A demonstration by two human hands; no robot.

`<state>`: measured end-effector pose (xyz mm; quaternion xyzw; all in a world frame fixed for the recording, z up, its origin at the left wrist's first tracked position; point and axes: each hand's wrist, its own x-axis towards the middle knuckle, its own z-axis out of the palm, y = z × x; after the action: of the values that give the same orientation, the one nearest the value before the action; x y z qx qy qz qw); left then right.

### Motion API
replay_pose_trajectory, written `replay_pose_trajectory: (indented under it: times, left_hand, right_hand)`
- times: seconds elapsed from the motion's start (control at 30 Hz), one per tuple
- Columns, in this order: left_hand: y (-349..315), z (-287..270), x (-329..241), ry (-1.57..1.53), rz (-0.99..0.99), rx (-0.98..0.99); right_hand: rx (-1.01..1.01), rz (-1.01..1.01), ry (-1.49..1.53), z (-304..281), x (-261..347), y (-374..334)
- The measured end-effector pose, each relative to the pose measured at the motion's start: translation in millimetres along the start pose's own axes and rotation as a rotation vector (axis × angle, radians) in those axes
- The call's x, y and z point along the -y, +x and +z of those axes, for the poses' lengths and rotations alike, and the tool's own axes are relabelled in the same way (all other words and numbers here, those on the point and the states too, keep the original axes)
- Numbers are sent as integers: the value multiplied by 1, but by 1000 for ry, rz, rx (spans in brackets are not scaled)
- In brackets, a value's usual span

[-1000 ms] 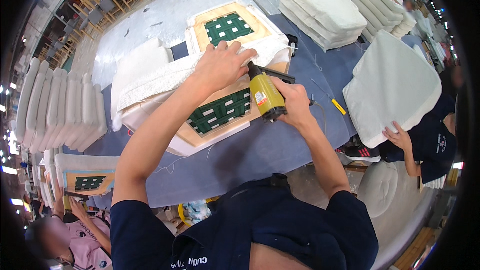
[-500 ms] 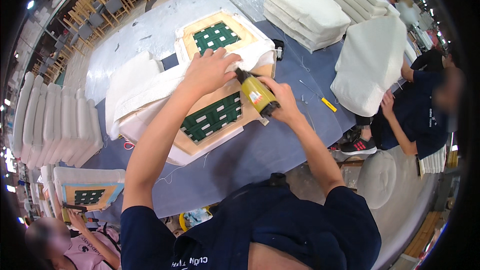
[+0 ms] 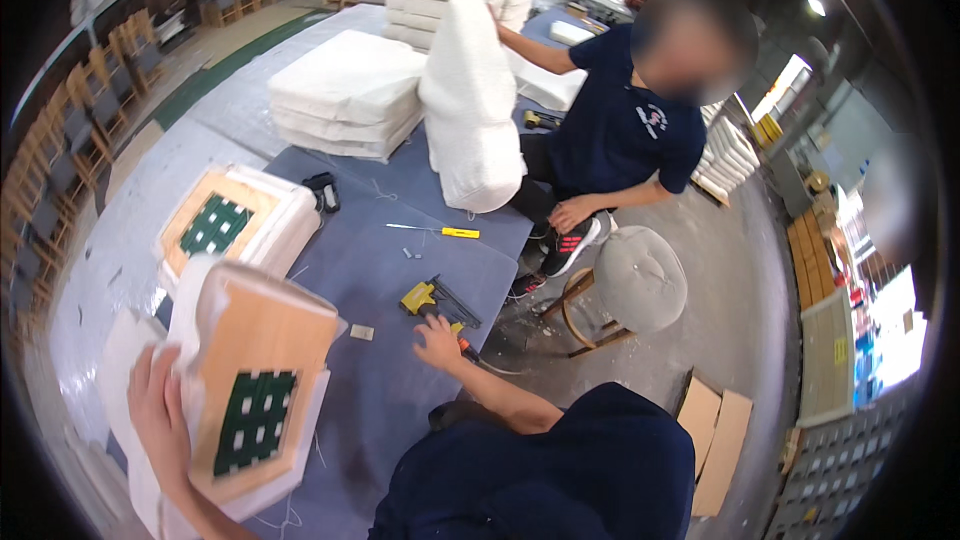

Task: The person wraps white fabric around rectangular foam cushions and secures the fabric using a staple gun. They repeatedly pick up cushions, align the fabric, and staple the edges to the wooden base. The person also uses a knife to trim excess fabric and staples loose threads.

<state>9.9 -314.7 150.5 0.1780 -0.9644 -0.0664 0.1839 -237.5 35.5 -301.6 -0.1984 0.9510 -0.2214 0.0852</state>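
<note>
At the lower left, my left hand [image 3: 158, 410] grips the edge of a white-covered seat cushion [image 3: 270, 335] with its fingers curled over the fabric. The cushion's wooden underside and green woven webbing [image 3: 256, 423] face up toward me, tilted. Over on the right, a yellow and black staple gun [image 3: 418, 297] lies on the blue-covered table, its orange-ended hose fitting toward the edge. My right hand [image 3: 437, 343] is open beside its handle, fingers spread and fingertips close to it. Whether they touch it I cannot tell.
Behind lies another webbed seat [image 3: 240, 210]. A yellow-handled screwdriver [image 3: 460, 233], a small pale block [image 3: 362, 332] and a black tool [image 3: 324, 192] rest on the table [image 3: 390, 380]. Across sits a co-worker [image 3: 630, 120] holding a white cushion [image 3: 470, 110]; a round stool [image 3: 640, 280] stands nearby.
My view has turned right. The staple gun has left the seat and now lies on the table, my right hand loosened from it. My left hand has shifted to the cushion's edge; the cushion is tilted up.
</note>
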Motion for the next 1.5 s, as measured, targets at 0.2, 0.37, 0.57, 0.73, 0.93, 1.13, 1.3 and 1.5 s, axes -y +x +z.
replay_pose_trajectory:
  times: [0.2, 0.37, 0.57, 0.73, 0.93, 1.13, 1.3, 1.5]
  left_hand:
    - [-113, -28, 28, -107, -7, -115]
    - [-224, -43, 76, -142, -360, -281]
    - [-265, -63, 84, -202, -480, -633]
    - [-413, -21, 117, -358, -506, -1011]
    - [-391, 84, 76, -1391, -946, -760]
    - [-308, 89, 95, -1791, -631, -146]
    - [-224, 31, 45, -1614, -242, 356]
    - [-219, 19, 18, -1304, -397, 80]
  right_hand:
    - [174, -276, 393, -6, 38, 7]
    - [692, -518, 861, 67, 151, -11]
    - [1071, -345, 1402, 52, 280, -29]
    - [807, -522, 1454, -23, 325, -11]
    - [217, -930, 1504, -220, 377, 46]
    - [-80, -1554, 447, -269, 368, 27]
    - [111, -1773, 249, -224, 355, -71]
    - [-312, -1327, 516, -189, 374, -108]
